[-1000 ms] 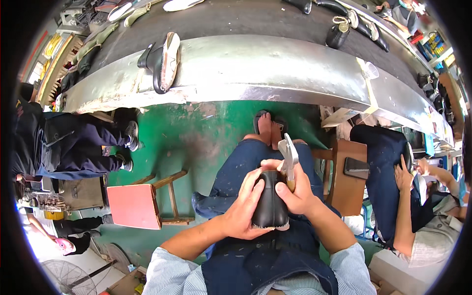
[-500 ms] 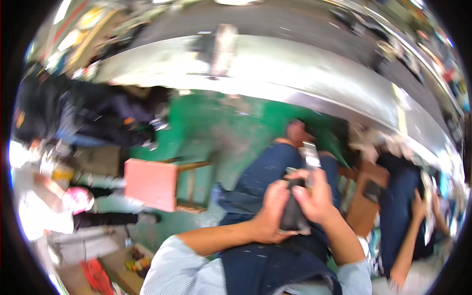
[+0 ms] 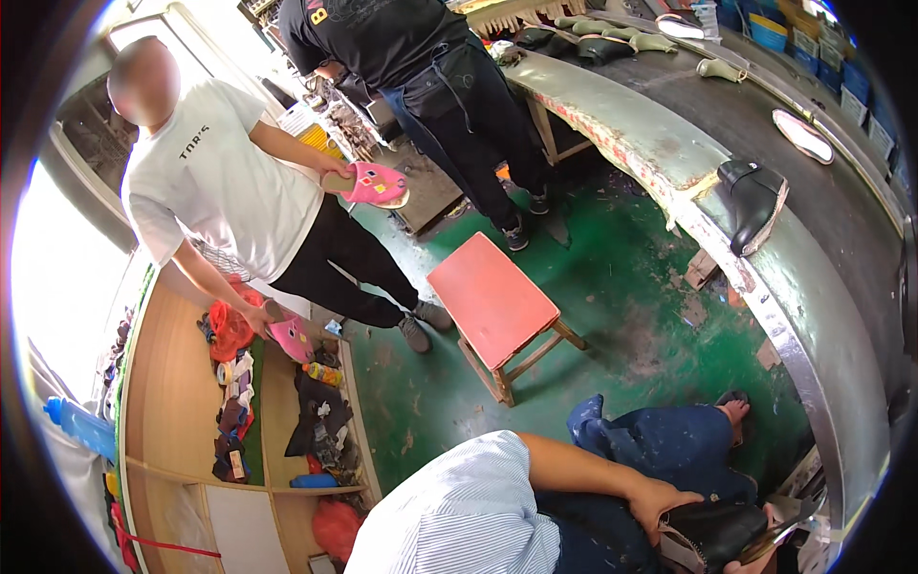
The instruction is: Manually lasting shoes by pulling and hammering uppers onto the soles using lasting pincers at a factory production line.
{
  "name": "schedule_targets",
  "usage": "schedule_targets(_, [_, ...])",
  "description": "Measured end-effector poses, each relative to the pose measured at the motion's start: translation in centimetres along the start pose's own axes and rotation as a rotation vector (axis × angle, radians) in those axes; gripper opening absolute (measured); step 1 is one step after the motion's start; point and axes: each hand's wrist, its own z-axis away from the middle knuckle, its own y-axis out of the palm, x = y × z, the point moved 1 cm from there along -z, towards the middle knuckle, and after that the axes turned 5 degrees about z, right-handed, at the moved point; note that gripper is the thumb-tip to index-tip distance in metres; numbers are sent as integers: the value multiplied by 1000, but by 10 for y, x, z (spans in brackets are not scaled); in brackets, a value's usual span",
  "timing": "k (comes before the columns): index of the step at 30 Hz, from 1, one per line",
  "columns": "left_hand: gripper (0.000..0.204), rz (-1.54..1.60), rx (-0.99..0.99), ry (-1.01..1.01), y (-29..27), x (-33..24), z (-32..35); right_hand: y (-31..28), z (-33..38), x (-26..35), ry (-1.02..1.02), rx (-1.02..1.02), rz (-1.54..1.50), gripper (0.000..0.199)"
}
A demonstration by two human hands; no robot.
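Observation:
My left hand [image 3: 658, 502] is closed around the heel end of a black leather shoe [image 3: 719, 528], held low over my lap at the lower right. Its thumb lies along the upper, and its pale inner edge shows near my fingers. Of my right hand [image 3: 754, 563] only a small strip of skin shows at the lower edge, beside the shoe; its fingers are hidden. A shiny metal piece [image 3: 796, 519] sticks out beyond the toe, too blurred to name.
A pink-topped stool [image 3: 492, 297] stands ahead. Along the right runs a metal-edged bench [image 3: 660, 143] bearing a black shoe [image 3: 751, 203]. One person [image 3: 229, 182] at left holds pink slippers [image 3: 373, 182]; another [image 3: 449, 115] stands beyond. A wooden shelf unit [image 3: 163, 402] fills the lower left.
My view has swung left, so the stool and both people lie nearer the middle. My hands and the shoe now sit at the lower right, with the right hand mostly out of sight.

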Motion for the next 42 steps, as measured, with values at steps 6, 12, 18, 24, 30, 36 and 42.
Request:
schedule_targets(6, [91, -128, 152, -103, -3, 11, -16, 8, 1, 26, -94, -14, 87, 100])
schedule_targets(12, [78, 7, 123, -131, 5, 10, -17, 20, 6, 52, -169, -24, 169, 100])
schedule_targets(18, [84, -315, 174, -236, 1, -23, -24, 13, 36, 25, 7, -65, 82, 90])
schedule_targets(24, [80, -464, 88, -234, -11, -41, -43, -21, 37, -25, 65, -125, -138, 83])
schedule_targets(30, [81, 593, 21, 64, -39, -99, -53, -6, 79, -60, 262, -624, -981, 67])
schedule_targets(36, [41, 1173, -480, 109, -43, -76, -108, 47, 96, -58, 548, -198, -819, 63])
schedule_targets(42, [63, 348, -194, -535, -49, -67, -171, 38, 122, -47, 536, -433, -805, 58])
